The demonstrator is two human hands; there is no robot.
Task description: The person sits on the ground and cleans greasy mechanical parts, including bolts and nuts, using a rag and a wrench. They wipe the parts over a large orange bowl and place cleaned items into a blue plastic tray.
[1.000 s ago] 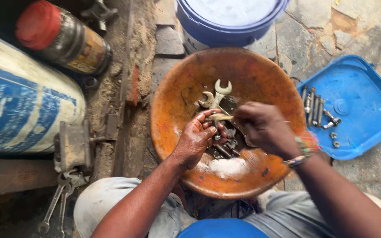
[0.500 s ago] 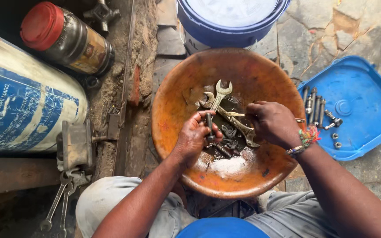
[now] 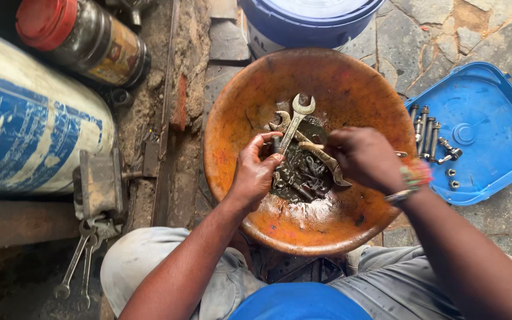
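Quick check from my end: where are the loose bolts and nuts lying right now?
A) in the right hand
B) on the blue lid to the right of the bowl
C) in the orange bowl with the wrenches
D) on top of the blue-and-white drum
B: the bolts and nuts lie on the blue lid, right of the orange bowl.

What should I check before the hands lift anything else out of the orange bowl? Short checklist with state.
1. Left hand grip: fingertips pinch the shank of an open-end spanner. Ok.
2. Right hand grip: closed over the bowl's middle with a second spanner sticking out from under it; how firmly it holds, cannot tell.
3. Orange bowl seating: rests low between the person's knees, looks level. Ok.
4. Liquid: dark wet pool and white foam around the parts; slippery. Not ok.
5. Drop-off spot: blue lid to the right already holds bolts, with bare room left. Ok.
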